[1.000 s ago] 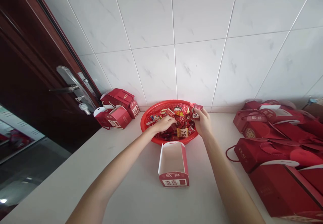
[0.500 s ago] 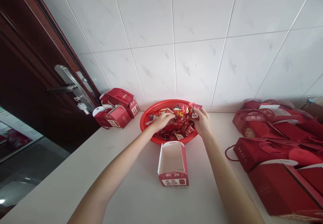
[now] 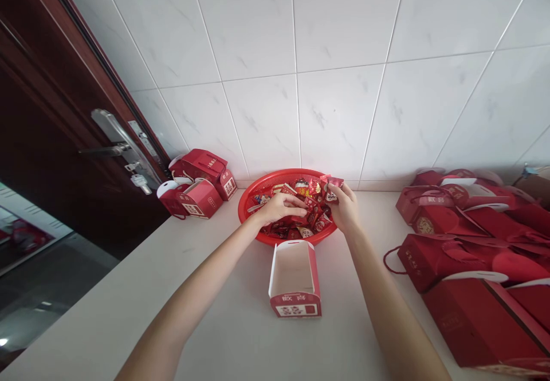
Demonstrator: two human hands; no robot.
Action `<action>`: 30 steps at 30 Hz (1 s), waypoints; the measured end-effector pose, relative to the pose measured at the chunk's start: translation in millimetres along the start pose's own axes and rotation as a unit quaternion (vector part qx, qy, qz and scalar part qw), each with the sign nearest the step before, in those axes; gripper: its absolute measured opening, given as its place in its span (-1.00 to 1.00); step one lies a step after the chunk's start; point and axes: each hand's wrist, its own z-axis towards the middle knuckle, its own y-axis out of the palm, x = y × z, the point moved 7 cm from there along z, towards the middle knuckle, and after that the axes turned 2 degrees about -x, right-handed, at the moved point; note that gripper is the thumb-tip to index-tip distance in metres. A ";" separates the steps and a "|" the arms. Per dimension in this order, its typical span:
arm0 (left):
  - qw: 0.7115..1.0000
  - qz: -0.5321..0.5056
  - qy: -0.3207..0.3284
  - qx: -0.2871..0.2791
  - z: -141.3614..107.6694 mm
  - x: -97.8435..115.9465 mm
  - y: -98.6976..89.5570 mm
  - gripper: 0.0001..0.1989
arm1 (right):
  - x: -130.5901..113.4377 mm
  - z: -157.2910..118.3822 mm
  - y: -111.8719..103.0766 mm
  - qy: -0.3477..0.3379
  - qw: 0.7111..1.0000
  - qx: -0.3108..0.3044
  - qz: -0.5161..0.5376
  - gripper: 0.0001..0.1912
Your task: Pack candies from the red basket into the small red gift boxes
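Overhanging the basket [image 3: 248,209], the left grip [image 3: 278,208] hides sweets [image 3: 321,222].

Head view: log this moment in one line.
left hand: over wrapped candies in red basket, grip unclear | right hand: holding red candy packet | open gift box: in front of basket

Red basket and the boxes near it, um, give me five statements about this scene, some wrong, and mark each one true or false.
1. The right hand holds at least one wrapped packet. True.
2. An open box stands on the near side of the red basket. True.
3. The left hand is inside the open box. False: it is over the red basket.
4. Keys hang at the door handle. True.
5. Other boxes stand only left of the red basket. False: red boxes are on the right too.
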 end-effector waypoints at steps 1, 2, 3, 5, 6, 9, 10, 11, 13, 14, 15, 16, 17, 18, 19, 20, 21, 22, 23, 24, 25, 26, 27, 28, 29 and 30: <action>1.000 0.015 0.002 -0.009 0.2 -0.2 1.2 -0.68 | 0.1 0.2 -0.1 0.000 1.000 0.000 -0.001 -0.73; 0.999 0.033 0.005 -0.019 0.3 0.0 2.6 -0.72 | 0.2 0.3 -0.2 -0.001 1.000 0.000 -0.002 -0.72; 0.998 0.055 0.009 -0.032 0.3 0.5 4.5 -0.77 | 0.2 0.4 -0.3 -0.002 1.000 0.000 -0.003 -0.72; 0.992 0.106 0.020 -0.060 -0.2 2.4 9.4 -0.83 | 0.1 0.4 -0.5 -0.003 1.000 0.001 -0.003 -0.71; 0.988 0.134 0.026 -0.074 -0.7 3.6 12.6 -0.82 | -0.1 0.2 -0.5 -0.003 1.000 0.001 -0.003 -0.70; 0.968 0.214 0.043 -0.121 -2.7 6.3 25.4 -0.69 | -0.4 -0.5 -0.4 0.000 1.000 0.002 -0.005 -0.71; 0.961 0.234 0.046 -0.138 -3.6 6.6 30.2 -0.65 | -0.5 -0.8 -0.4 0.001 1.000 0.003 -0.006 -0.71; 0.955 0.250 0.049 -0.155 -4.5 6.7 34.8 -0.62 | -0.6 -1.0 -0.5 0.001 1.000 0.003 -0.006 -0.72; 0.944 0.271 0.051 -0.179 -6.4 6.8 41.7 -0.57 | -0.6 -1.2 -0.7 0.002 1.000 0.005 -0.006 -0.73; 0.941 0.276 0.053 -0.187 -7.1 7.0 43.8 -0.58 | -0.6 -1.3 -0.8 0.002 1.000 0.006 -0.006 -0.73; 0.939 0.279 0.054 -0.193 -7.6 7.4 45.1 -0.62 | -0.6 -1.2 -0.7 0.002 1.000 0.006 -0.005 -0.73; 0.938 0.278 0.055 -0.198 -7.9 7.8 45.9 -0.69 | -0.5 -1.2 -0.6 0.002 1.000 0.006 -0.005 -0.73; 0.938 0.275 0.057 -0.202 -8.0 8.3 46.2 -0.76 | -0.4 -1.1 -0.5 0.002 1.000 0.006 -0.005 -0.73; 0.939 0.271 0.059 -0.203 -7.7 8.8 46.1 -0.80 | -0.4 -1.0 -0.4 0.001 1.000 0.007 -0.005 -0.72; 0.942 0.265 0.061 -0.199 -7.0 9.1 45.1 -0.80 | -0.3 -0.9 -0.4 0.001 1.000 0.007 -0.005 -0.72; 0.945 0.259 0.062 -0.188 -5.7 9.2 43.2 -0.79 | -0.3 -0.7 -0.5 0.001 1.000 0.008 -0.004 -0.72; 0.950 0.254 0.062 -0.171 -4.1 8.9 40.4 -0.76 | -0.3 -0.5 -0.8 0.001 1.000 0.008 -0.004 -0.73; 0.955 0.249 0.059 -0.149 -2.2 8.0 36.6 -0.74 | -0.4 -0.2 -1.1 0.001 1.000 0.009 -0.003 -0.73; 0.960 0.246 0.054 -0.124 -0.4 6.5 32.3 -0.72 | -0.5 0.2 -1.6 0.000 1.000 0.010 -0.002 -0.73; 0.964 0.243 0.048 -0.100 1.1 4.6 27.8 -0.70 | -0.6 0.5 -2.1 0.000 1.000 0.011 -0.002 -0.73; 0.967 0.239 0.040 -0.078 2.3 2.5 23.4 -0.67 | -0.8 1.0 -2.7 -0.001 1.000 0.012 -0.001 -0.73; 0.970 0.234 0.032 -0.058 3.1 0.5 19.2 -0.66 | -0.9 1.4 -3.2 -0.002 1.000 0.013 0.001 -0.73; 0.973 0.227 0.026 -0.039 3.5 -1.1 15.2 -0.65 | -1.0 1.8 -3.6 -0.002 1.000 0.014 0.002 -0.73; 0.975 0.218 0.021 -0.022 3.8 -2.1 11.3 -0.65 | -1.0 2.1 -3.9 -0.002 1.000 0.013 0.003 -0.73; 0.978 0.208 0.017 -0.004 4.1 -2.7 7.5 -0.65 | -1.0 2.4 -4.0 -0.002 1.000 0.013 0.003 -0.73; 0.980 0.196 0.015 0.016 4.3 -2.7 3.5 -0.65 | -1.0 2.6 -4.1 -0.001 1.000 0.012 0.003 -0.73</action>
